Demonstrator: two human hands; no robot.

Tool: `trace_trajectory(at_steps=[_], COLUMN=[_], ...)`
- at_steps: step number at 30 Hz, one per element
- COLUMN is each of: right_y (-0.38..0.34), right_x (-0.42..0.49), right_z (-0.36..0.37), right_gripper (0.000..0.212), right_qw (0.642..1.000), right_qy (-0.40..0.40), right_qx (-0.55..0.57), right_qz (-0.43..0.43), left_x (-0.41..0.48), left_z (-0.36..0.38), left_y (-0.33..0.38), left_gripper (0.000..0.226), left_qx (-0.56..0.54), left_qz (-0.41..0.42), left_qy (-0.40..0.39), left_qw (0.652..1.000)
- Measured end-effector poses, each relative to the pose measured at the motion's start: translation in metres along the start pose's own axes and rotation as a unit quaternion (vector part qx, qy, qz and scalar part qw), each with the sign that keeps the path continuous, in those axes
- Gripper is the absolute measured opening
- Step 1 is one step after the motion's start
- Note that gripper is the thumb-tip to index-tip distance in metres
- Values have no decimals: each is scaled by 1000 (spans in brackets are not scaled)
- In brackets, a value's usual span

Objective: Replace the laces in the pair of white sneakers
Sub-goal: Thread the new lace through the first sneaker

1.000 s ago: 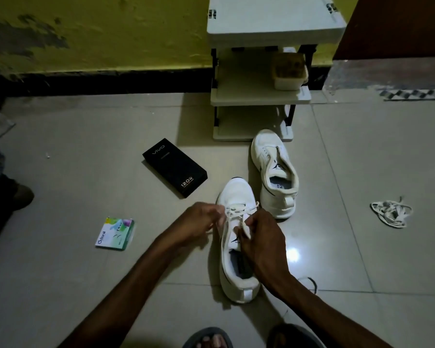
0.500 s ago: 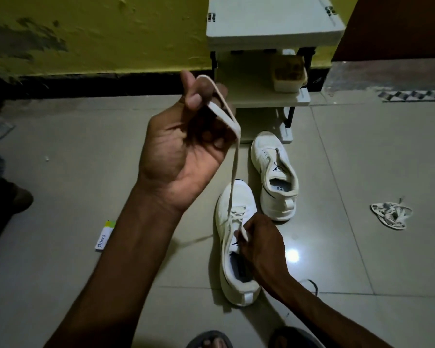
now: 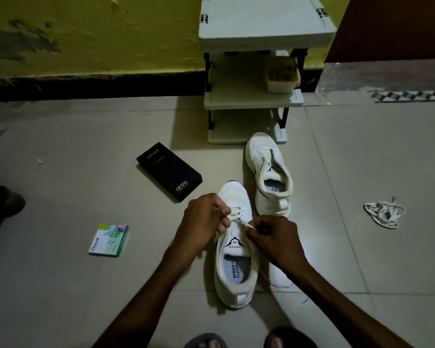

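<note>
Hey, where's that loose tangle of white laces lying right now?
In the head view the tangle of laces lies alone on the floor tiles at the right; its nearest neighbour is the farther sneaker, to its left.

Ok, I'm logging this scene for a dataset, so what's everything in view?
near sneaker: one, white, floor, between the hands
far sneaker: one, white, floor, before the rack
lace: one, white, across near sneaker's eyelets
loose laces: one heap, white, floor at right
box: one, black, floor left of sneakers
packet: one, green-white, floor at left
rack: one, white, against wall
container: one, pale, on rack's middle shelf
feet: two, in dark sandals, bottom edge
left hand: one, pinches lace
right hand: one, pinches lace tip
</note>
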State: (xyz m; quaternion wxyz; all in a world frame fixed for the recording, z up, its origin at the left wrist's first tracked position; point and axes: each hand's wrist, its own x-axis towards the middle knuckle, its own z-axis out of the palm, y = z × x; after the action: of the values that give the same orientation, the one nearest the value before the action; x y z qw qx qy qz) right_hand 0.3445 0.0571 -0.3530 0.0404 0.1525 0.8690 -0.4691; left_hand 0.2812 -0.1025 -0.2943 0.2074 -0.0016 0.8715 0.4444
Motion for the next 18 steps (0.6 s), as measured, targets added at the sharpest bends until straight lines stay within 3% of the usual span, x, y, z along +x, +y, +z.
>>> trace_trajectory(at_steps=[3, 6, 10, 18], right_y=[0, 0, 0, 3], right_x=[4, 6, 6, 8], right_z=[-3, -4, -5, -8], right_gripper=[16, 15, 8, 12], right_qw=[997, 990, 979, 964], right_qy=[-20, -36, -51, -88], right_qx=[47, 97, 152, 196], right_qz=[59, 99, 129, 154], left_x=[8, 17, 13, 5], left_z=[8, 10, 10, 21], left_y=[-11, -17, -20, -22], left_gripper=[34, 29, 31, 16], left_qx=[-13, -102, -185, -90], left_qz=[-27, -84, -71, -4], left_qy=[8, -29, -7, 16], left_qw=[1000, 991, 980, 996])
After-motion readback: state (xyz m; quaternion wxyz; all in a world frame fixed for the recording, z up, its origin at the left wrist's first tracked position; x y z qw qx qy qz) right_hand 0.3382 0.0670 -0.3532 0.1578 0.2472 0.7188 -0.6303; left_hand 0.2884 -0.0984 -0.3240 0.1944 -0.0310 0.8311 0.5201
